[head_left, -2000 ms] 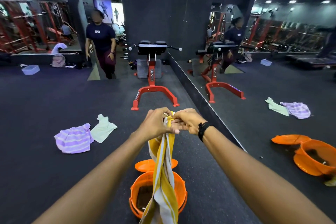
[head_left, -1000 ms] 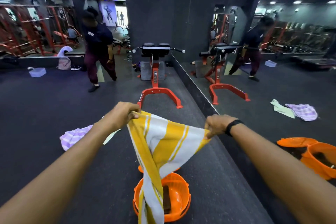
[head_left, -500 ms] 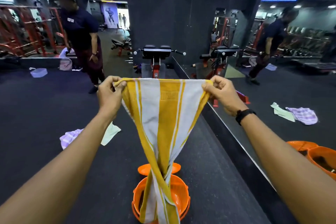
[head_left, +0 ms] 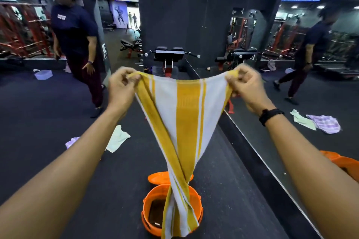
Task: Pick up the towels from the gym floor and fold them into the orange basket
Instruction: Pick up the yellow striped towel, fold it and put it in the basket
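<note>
**Striped towel held wide over the basket**

Both arms out front: the left hand pinches one top corner of the yellow-and-white striped towel, the right hand the other, each grip clamped on cloth. The towel narrows and twists as it hangs, its tail in front of the orange basket on the gym floor. The orange lid lies just behind the basket. A pale green towel and a lilac one lie off left. No readable writing anywhere.

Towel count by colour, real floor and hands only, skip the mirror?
Yellow-and-white striped cotton towel, held up by both hands: 1
Pale green cloth towel on floor: 1
Lilac striped cloth towel on floor, mostly hidden by arm: 1
Total: 3
</note>
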